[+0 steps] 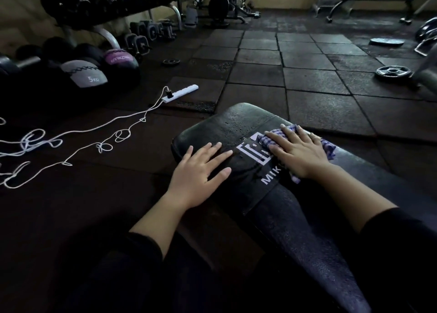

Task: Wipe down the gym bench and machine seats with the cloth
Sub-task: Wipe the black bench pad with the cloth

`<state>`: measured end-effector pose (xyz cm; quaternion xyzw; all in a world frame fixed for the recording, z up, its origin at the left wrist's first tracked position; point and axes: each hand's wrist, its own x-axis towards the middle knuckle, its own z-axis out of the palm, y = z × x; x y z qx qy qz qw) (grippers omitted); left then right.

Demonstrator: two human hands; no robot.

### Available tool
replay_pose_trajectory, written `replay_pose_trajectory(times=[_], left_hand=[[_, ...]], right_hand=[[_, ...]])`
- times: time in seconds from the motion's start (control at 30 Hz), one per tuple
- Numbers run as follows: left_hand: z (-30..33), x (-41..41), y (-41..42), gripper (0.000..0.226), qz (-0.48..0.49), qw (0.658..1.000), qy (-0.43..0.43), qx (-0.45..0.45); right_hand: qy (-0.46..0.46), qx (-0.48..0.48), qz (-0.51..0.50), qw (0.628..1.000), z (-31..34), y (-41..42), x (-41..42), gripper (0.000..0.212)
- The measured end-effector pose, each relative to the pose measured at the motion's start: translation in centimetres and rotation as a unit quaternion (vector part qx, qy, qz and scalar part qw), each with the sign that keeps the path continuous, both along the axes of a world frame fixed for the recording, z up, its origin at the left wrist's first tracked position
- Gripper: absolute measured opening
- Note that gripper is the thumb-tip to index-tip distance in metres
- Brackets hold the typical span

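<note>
Cloth (328, 147) flat under spread right hand (301, 154); left hand (201, 168) splayed on seemingly wet bench (227, 126).

The person wears black long sleeves, pushed up past the wrists; the left hand (201, 168) and right hand (300, 154) are bare, without rings or gloves.

We see both hands flat, fingers spread: left hand (203, 168) bare, right hand (299, 152) pressing down, apparently uncurled.
</note>
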<state>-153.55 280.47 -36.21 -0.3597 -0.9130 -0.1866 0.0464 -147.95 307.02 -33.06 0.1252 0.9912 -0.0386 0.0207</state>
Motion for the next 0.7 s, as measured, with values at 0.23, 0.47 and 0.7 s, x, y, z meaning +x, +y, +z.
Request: replay_pose_trajectory(times=[0.23,0.47,0.7], left_hand=[[-0.4,-0.1,0.1,0.067,0.002,1.0,0.009,0.023],[-0.9,-0.6,0.0,0.071,0.01,0.999,0.023,0.044],[-0.9,-0.8,0.1,0.07,0.005,0.999,0.021,0.047]], right_hand=[[-0.012,-0.016,0.008,1.0,0.3,-1.3,-2.0,0.048],[0.024,-0.007,0.144,0.989,-0.6,-8.0,0.7,0.048],[0.005,0.006,0.113,0.994,0.5,-1.7,2.2,0.055]])
